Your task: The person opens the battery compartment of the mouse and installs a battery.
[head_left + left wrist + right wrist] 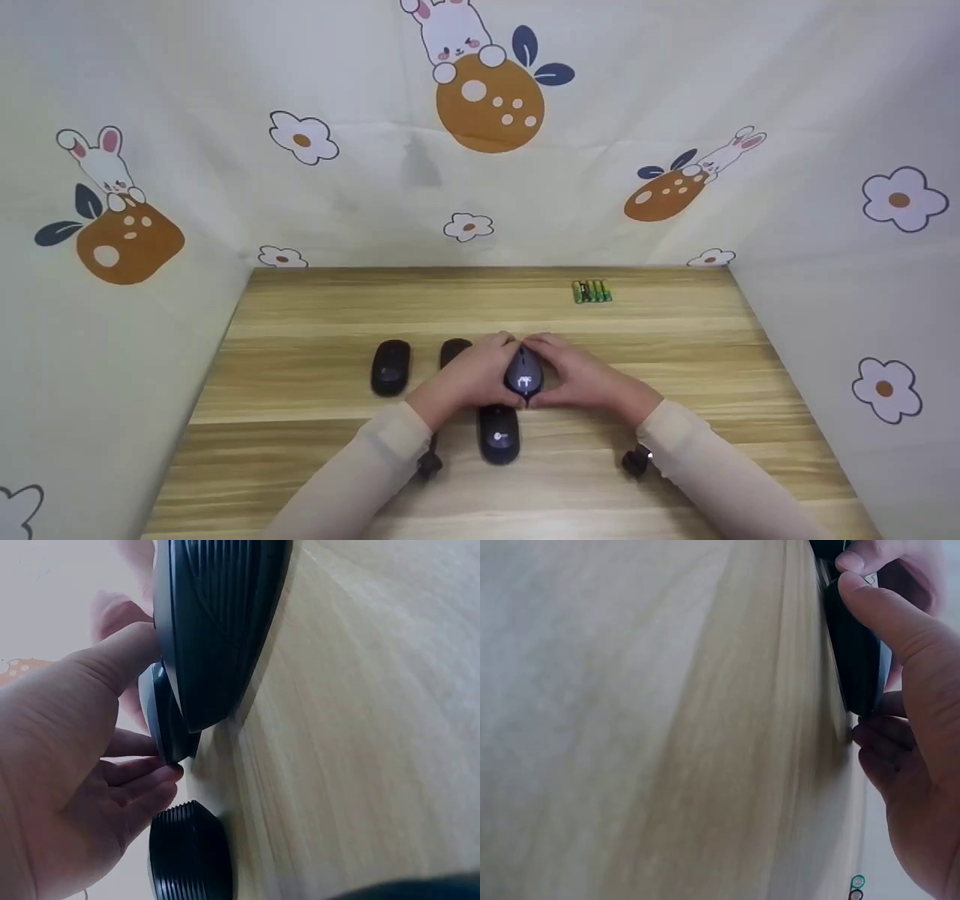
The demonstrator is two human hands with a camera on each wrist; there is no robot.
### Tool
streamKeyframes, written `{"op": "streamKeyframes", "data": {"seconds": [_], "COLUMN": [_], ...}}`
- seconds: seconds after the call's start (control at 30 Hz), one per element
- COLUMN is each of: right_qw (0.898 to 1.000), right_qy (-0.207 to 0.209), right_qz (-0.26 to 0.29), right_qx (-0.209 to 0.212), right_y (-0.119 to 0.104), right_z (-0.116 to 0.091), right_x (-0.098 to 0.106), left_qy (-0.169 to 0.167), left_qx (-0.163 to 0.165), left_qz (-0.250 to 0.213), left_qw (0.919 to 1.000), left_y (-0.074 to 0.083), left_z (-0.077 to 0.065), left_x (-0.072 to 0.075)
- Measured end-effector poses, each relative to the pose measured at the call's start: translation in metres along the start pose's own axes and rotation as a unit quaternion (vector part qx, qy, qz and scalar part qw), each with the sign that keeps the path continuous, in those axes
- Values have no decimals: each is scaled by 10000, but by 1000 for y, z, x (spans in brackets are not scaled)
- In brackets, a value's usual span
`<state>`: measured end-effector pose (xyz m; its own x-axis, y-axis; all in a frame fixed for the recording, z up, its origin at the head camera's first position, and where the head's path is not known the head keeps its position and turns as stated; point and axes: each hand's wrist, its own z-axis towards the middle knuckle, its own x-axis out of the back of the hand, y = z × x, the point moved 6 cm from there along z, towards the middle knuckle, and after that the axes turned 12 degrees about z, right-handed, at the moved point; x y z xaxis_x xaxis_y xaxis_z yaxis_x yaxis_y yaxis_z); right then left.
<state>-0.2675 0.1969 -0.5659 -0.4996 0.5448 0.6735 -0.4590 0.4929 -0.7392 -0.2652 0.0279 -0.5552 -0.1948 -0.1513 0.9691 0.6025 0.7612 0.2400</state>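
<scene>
Looks like the gripping step right now. Got one held mouse [524,373] on or just above a wooden table [562,480] — can't tell for sure about a gap underneath. Will use that mouse as the landmark for everything.

Gripped along its left side by the left hand [480,371], along its right side by the right hand [574,371]. Curled fingers around the far end, thumbs down at the near end, so a narrow, snug hold on both sides. Can't tell from a still about squeezing versus pulling.

Just off its near end, slightly left: a near mouse [499,436], close to the left thumb. To its left, partly covered by the left hand: a half-hidden mouse [454,351]. Farther left again: a far-left mouse [391,367]. Beyond it to the right, well apart: a little row of green batteries [592,292], untouched by either hand.

As for the next move, would call for even pressure from both thumbs, plus some care around the near mouse — easy to bump during any turn or lift, probably.
</scene>
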Motion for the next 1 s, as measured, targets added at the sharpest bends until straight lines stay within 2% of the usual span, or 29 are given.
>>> {"op": "streamKeyframes", "data": {"seconds": [0.23, 0.57, 0.77, 1.0], "right_qw": [9990, 9904, 9809, 9749], "right_qy": [315, 753, 1098, 1388], "right_qz": [238, 827, 1060, 1151], "right_qx": [197, 814, 1206, 1309], "right_y": [-3, -20, -34, -48], "right_z": [-6, -18, -25, -32], "right_x": [6, 11, 13, 12], "left_qy": [163, 878, 1530, 2189], "left_qx": [-142, -359, -564, -887], "left_qz": [-359, -971, -1361, -1714], "left_qw": [9991, 9907, 9772, 9565], "left_y": [-1, -3, 0, 5], "left_z": [-3, -21, -37, -52], "left_x": [7, 14, 21, 27]}}
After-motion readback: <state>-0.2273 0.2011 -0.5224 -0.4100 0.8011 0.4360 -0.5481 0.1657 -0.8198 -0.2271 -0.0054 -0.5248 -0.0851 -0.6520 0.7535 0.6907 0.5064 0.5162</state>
